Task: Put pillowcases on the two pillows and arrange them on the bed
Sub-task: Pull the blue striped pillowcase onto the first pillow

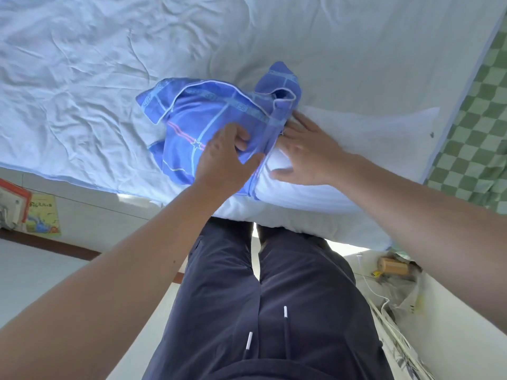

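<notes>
- Left hand (pixel 225 157): fingers curled into bunched pillowcase (pixel 205 119), gripping a fold, thumb spread toward 3 o'clock.
- Right hand (pixel 304 154): flat, fingers straight and splayed, pressing on pillow (pixel 356 149); fingertips toward 10 o'clock, touching pillowcase edge.
- Pillowcase: blue cotton, pale stripes, white piping, crumpled over pillow's 9 o'clock end.
- Pillow: white, soft, plump, lying at bed's (pixel 82 78) near edge.
- Bed: wrinkled pale-blue sheet.

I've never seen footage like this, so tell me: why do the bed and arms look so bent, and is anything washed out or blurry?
Head view: the wide-angle lens bows the bed edge and stretches the forearms; the white pillow is washed out by bright light near the right hand; the left hand on the blue pillowcase looks slightly soft.
</notes>
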